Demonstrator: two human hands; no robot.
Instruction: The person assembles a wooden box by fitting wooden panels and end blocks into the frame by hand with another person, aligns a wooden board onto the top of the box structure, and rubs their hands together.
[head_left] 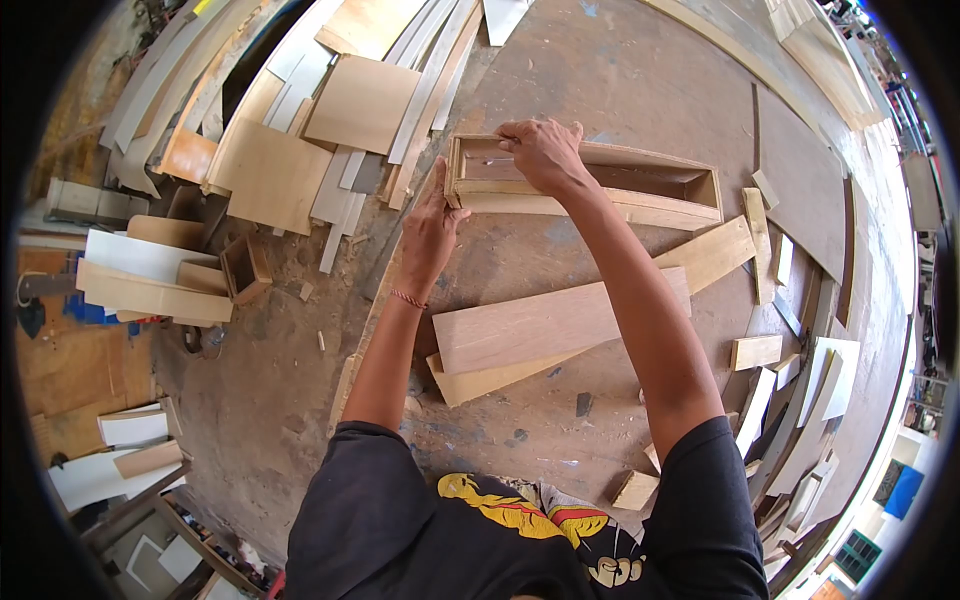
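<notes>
A long, narrow open wooden box (640,207) lies on the brown worktable (520,420). My left hand (432,232) is at the box's left end, its fingers against the end panel and corner. Over the left part of the box is my right hand (545,155), fingers bent together at the far side wall; what they pinch, if anything, is too small to make out. Nearer to me, a pinkish board (540,325) rests across a yellowish plank (710,255) on the table.
Stacked boards and strips (365,105) fill the upper left. A small open wooden box (245,268) stands at the left. Offcuts (756,352) and white strips lie on the right, and a short block (635,490) sits near my right sleeve.
</notes>
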